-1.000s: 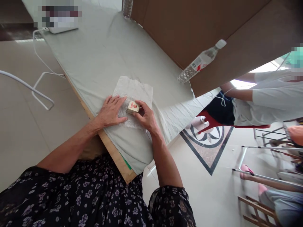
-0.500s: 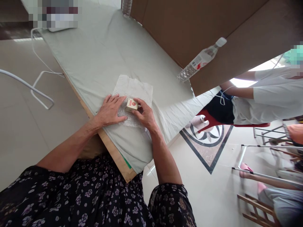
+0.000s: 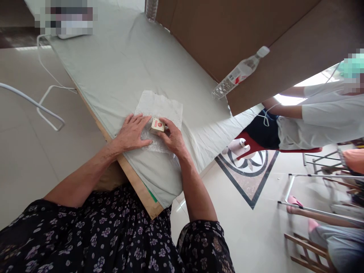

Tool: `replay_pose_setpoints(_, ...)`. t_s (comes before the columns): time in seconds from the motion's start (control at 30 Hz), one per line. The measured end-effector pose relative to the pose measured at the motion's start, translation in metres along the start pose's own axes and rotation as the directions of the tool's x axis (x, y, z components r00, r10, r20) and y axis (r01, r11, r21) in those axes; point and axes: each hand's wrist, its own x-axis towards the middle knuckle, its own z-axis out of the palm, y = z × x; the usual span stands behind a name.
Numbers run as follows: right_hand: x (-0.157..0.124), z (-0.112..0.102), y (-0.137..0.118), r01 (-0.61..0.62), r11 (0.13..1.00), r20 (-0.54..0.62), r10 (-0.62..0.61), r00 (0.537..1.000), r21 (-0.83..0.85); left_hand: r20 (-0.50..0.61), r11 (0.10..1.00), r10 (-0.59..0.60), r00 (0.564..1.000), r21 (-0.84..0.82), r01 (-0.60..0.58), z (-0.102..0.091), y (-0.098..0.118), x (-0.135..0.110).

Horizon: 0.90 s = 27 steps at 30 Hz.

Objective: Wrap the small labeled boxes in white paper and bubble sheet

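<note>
A small cream-coloured box (image 3: 156,125) with red print is on a sheet of bubble wrap (image 3: 162,104) near the table's corner. My right hand (image 3: 174,137) grips the box from its right side, thumb and fingers around it. To the left, my left hand (image 3: 133,133) lies flat with its fingers spread, pressing on the wrap's left edge. Its thumb points toward the box and holds nothing. The wrap lies partly under both hands.
A pale cloth covers the table (image 3: 113,60). Behind the wrap stand large brown cardboard panels (image 3: 204,34), with a clear plastic bottle (image 3: 240,72) against them. Another person in a white shirt (image 3: 327,121) sits at the right. A white cable (image 3: 54,86) hangs at the left edge.
The box and my right hand have shifted very slightly left. My left hand stays almost where it was.
</note>
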Motion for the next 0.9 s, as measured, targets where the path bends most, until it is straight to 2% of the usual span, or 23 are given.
replay_pose_setpoints(0.23,0.005,-0.006,-0.003,-0.014,0.999,0.040,0.013,0.999,0.029,0.004,1.000,0.009,1.000,0.010,-0.009,0.002,-0.002,0.001)
replay_pose_setpoints(0.43,0.007,-0.012,-0.005,0.002,0.998,0.061,0.003,0.998,-0.068,0.012,1.000,0.004,1.000,0.012,-0.004,0.000,-0.002,0.001)
replay_pose_setpoints(0.67,0.006,-0.008,-0.006,0.006,0.994,0.056,0.000,0.998,-0.111,0.001,1.000,0.007,1.000,0.000,-0.007,0.000,-0.001,0.001)
replay_pose_setpoints(0.73,-0.003,-0.010,-0.011,0.012,0.987,0.005,-0.011,1.000,-0.162,-0.017,0.999,0.008,1.000,-0.031,-0.008,-0.001,-0.002,0.001)
replay_pose_setpoints(0.83,-0.031,-0.017,-0.023,0.048,0.964,-0.084,-0.072,0.994,-0.261,-0.067,0.994,0.013,0.998,-0.110,-0.021,-0.004,-0.007,-0.006)
replay_pose_setpoints(0.9,-0.053,-0.022,-0.031,0.120,0.937,-0.022,-0.135,0.991,-0.327,-0.110,0.987,0.042,0.993,-0.149,-0.058,-0.007,-0.012,-0.016)
